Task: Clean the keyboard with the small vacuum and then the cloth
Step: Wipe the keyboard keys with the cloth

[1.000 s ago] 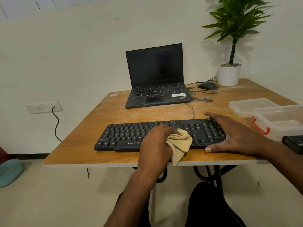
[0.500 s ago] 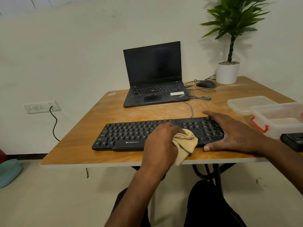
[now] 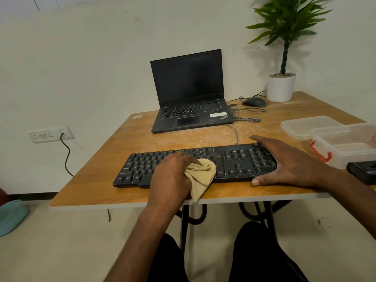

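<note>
A black keyboard (image 3: 142,165) lies along the front edge of the wooden table (image 3: 126,139). My left hand (image 3: 171,176) grips a bunched beige cloth (image 3: 203,174) and presses it on the keys near the keyboard's middle. The cloth's tail hangs over the table's front edge. My right hand (image 3: 284,161) lies flat with spread fingers on the keyboard's right end, over the number pad, thumb on the table in front of it. A black device (image 3: 364,169), only partly in frame, sits at the right edge; I cannot tell whether it is the small vacuum.
An open black laptop (image 3: 189,94) stands behind the keyboard, with a mouse (image 3: 254,102), loose cables (image 3: 248,117) and a potted plant (image 3: 281,86) at the back right. Two clear plastic containers (image 3: 343,143) sit at the right. My legs are under the table.
My left hand has slid the cloth a little to the right along the keys. My right hand has stayed on the keyboard's right end. The camera view has shifted slightly.
</note>
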Demonstrator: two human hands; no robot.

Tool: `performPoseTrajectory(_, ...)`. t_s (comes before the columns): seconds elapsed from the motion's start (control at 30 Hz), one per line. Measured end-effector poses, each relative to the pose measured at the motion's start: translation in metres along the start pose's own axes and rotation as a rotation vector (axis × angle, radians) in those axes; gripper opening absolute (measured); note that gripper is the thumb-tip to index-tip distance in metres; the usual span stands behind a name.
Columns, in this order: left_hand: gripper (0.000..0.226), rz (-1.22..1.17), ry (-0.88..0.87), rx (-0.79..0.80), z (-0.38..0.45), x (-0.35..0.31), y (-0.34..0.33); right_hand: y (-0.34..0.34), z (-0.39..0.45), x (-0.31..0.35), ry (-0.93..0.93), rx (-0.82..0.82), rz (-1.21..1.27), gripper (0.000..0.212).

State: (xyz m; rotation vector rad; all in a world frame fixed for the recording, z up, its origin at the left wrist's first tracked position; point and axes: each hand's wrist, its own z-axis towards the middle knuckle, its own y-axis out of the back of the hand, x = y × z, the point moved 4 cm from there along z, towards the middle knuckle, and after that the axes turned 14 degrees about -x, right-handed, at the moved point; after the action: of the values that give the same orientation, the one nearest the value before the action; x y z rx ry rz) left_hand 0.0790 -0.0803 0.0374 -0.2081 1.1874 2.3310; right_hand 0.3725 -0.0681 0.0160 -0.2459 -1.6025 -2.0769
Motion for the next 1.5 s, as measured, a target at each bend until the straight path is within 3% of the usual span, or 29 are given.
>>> performPoseTrajectory(0.27, 0.045, -0.086, -0.104, 0.005, 0.001, -0.058, -0.029, 0.0, 0.001, 0.002, -0.005, 0.003, -0.008, 0.126)
performPoseTrajectory(0.63, 0.047, 0.004, -0.003, -0.009, 0.002, -0.009, -0.007, 0.003, -0.002, 0.003, -0.003, 0.01, 0.033, 0.127)
performPoseTrajectory(1.07, 0.046, -0.172, -0.078, 0.016, 0.0, -0.07, -0.043, 0.0, 0.001, -0.003, 0.021, 0.031, 0.024, 0.131)
performPoseTrajectory(1.3, 0.048, -0.091, -0.093, 0.042, 0.004, -0.078, -0.045, 0.0, 0.001, -0.004, 0.015, 0.019, 0.027, 0.131)
performPoseTrajectory(1.5, 0.055, 0.041, 0.036, 0.01, 0.008, -0.037, -0.023, 0.001, 0.0, -0.003, 0.013, 0.01, 0.042, 0.129)
